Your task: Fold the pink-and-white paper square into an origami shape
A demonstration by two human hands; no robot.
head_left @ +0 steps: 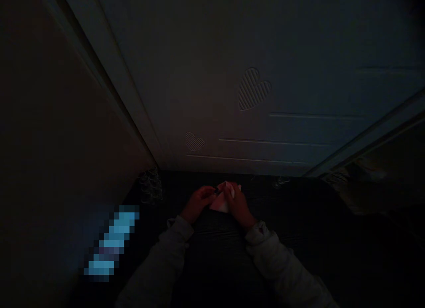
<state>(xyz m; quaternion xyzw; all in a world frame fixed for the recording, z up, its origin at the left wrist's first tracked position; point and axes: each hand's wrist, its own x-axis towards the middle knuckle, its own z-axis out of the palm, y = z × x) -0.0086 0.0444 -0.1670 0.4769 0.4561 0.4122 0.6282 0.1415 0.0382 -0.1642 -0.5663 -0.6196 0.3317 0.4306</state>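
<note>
In the dark, both hands meet over a black ribbed surface (212,241). My right hand (239,207) is closed around a crumpled or folded pale sheet (219,205), paper or cloth, which looks pinkish in reddish light. On its left side, my left hand (198,202) has its fingers drawn together against the sheet. A small dark thing (217,190) shows at the left fingertips, too dim to name. Part of the sheet is hidden behind the right fingers.
Ahead stands a pale panel (212,100) with raised hearts and lines. Clear ring-like items (151,186) are piled at the back left, with a few more rings (281,182) at the back right. A bright blurred-out screen (113,244) lies at left. Walls close in on the left.
</note>
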